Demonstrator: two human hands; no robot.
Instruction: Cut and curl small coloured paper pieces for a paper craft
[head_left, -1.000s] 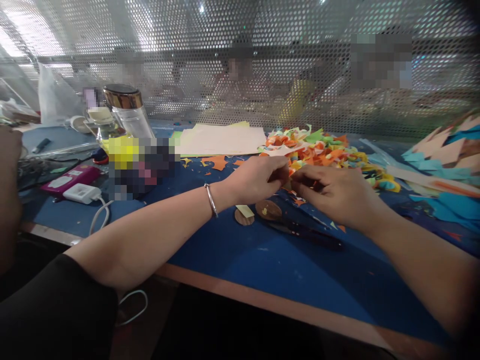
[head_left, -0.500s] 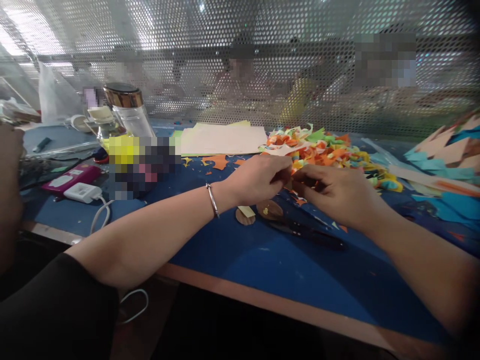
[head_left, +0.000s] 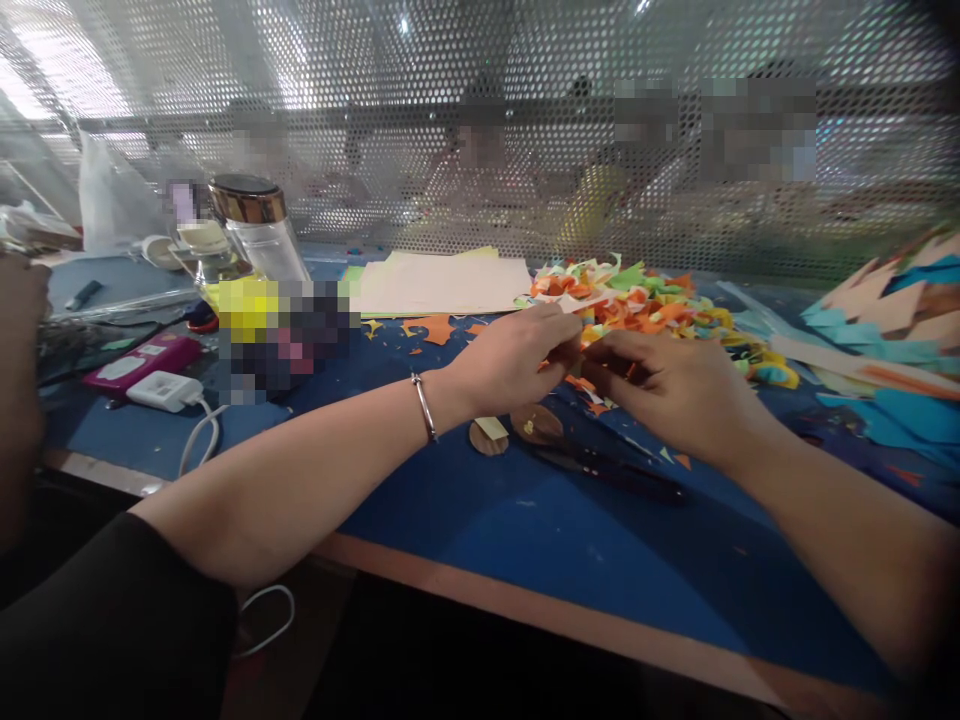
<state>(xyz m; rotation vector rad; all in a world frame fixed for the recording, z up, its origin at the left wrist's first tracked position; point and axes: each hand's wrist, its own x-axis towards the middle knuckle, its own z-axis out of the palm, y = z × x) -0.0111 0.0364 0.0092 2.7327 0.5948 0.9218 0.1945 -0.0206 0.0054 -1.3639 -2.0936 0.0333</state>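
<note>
Head view: a blue table [head_left: 480,520] with a bare wooden front edge runs across the frame, speckled with paper crumbs. Behind it stands a perforated metal screen [head_left: 525,130]. Through the holes other people show only as blurred shapes under bright ceiling lights. On the far side of the table lie cream sheets [head_left: 442,282], and just right of them a heap [head_left: 652,300] of orange, green and yellow cuttings. An orange star [head_left: 436,328] lies in front of the sheets. A jar [head_left: 259,225] with a brown lid stands at the left, with a white charger [head_left: 163,391] and its cord nearer the edge. Blue and tan paper [head_left: 892,300] is stacked at the far right.

The left hand [head_left: 514,360], a bracelet [head_left: 424,406] on its wrist, and the right hand [head_left: 675,392] meet fingertip to fingertip just in front of the heap. Both are closed in a pinch on a small orange scrap [head_left: 561,364], held just above the table. Fingers hide most of it. The part that shows runs across the frame from one hand to the other, but its ends cannot be made out. Below the hands lie two wooden discs [head_left: 536,423] and dark scissors [head_left: 611,467], pointing right.
</note>
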